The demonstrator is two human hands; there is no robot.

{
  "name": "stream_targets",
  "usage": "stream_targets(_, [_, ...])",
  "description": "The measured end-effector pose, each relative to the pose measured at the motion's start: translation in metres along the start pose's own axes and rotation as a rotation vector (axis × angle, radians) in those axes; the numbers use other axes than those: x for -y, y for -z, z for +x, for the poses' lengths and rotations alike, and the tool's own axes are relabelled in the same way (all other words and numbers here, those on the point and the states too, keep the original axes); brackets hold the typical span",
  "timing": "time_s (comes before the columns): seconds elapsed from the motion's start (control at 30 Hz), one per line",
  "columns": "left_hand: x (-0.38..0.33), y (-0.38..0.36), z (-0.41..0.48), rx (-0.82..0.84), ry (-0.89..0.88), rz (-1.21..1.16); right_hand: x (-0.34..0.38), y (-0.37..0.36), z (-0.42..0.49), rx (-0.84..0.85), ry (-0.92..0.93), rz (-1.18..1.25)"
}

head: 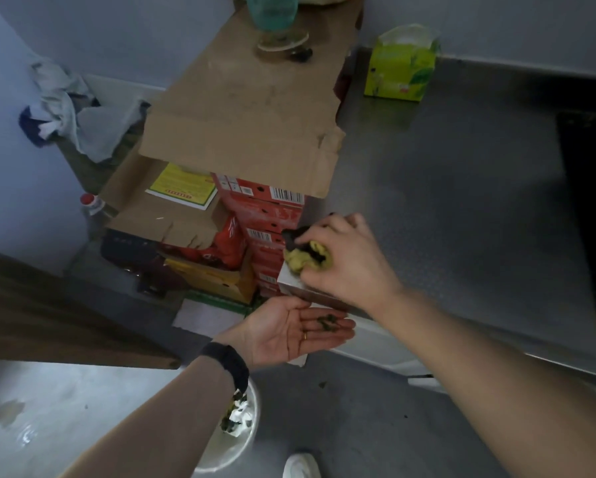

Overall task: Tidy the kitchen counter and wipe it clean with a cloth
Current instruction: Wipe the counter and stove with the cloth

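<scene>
My right grip point(345, 260) clutches the cloth point(307, 259) on the counter point(445, 201) corner. My left grip point(289, 327) lies released, palm up, below the edge, green scraps point(327, 320) resting on it.

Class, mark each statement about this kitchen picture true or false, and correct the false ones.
1. The right hand grips a cloth at the counter corner. True.
2. The left hand is a fist. False: it lies open, palm up, with green scraps on its fingers.
3. The tissue box stands on the counter. True.
4. The tissue box is red. False: it is green.
</scene>
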State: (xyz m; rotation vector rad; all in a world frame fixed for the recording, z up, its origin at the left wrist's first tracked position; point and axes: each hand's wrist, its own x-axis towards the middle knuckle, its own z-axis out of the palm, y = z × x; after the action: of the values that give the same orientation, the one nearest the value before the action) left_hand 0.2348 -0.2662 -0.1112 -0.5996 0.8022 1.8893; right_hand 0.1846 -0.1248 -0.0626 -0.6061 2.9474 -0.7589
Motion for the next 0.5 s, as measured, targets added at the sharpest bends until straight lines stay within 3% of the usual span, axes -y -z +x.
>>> stream_targets(0.23, [0.01,-0.013,-0.009,0.001,-0.118,0.049,0.015,0.003,-0.039,0.15,0.091,0.086])
stream_targets(0.37, [0.02,-0.025,0.0,-0.006,-0.053,0.011,-0.008,0.021,-0.051,-0.03,-0.062,0.263])
stream_targets(0.5, [0.034,-0.043,0.01,0.023,-0.013,0.001,-0.048,0.059,-0.066,-0.183,-0.22,0.215])
